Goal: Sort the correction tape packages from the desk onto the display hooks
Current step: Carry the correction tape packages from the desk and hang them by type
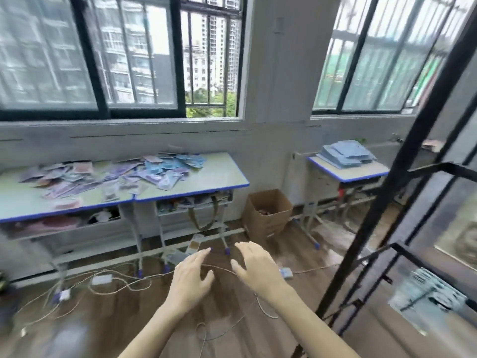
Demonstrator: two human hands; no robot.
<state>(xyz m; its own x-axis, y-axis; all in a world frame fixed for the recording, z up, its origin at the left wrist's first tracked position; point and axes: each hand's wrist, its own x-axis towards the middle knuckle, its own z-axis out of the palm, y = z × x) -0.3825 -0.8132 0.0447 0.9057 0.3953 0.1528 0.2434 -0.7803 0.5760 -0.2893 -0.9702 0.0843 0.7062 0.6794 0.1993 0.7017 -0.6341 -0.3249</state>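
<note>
Hands reach forward over a wooden floor (108, 316), both bare and holding nothing: the left hand (192, 279) and the right hand (258, 270) float side by side with fingers (204, 254) loosely spread and relaxed, palms down, likely because the person is between pickups and turning toward the stock. Correction tape packages (111, 177), in purple, blue and pink wrappers, lie in a scattered heap across the worktop (219, 177) under the window (103, 55), well apart from the hands and beyond reach for now; spread out flat like this, they can be told apart by colour before sorting. At the right edge stands a black metal display rack (402, 161), close to the viewer, with pale blue packages (428, 293) apparently already hanging low on it, though blur hides the hooks. A second small worktop (361, 174) further right carries a neat stack of blue packs (346, 153). Between the two sits an open cardboard box (268, 213), and white cables (116, 282) trail across the floor beneath the hands, a trip risk when walking to the heap.
</note>
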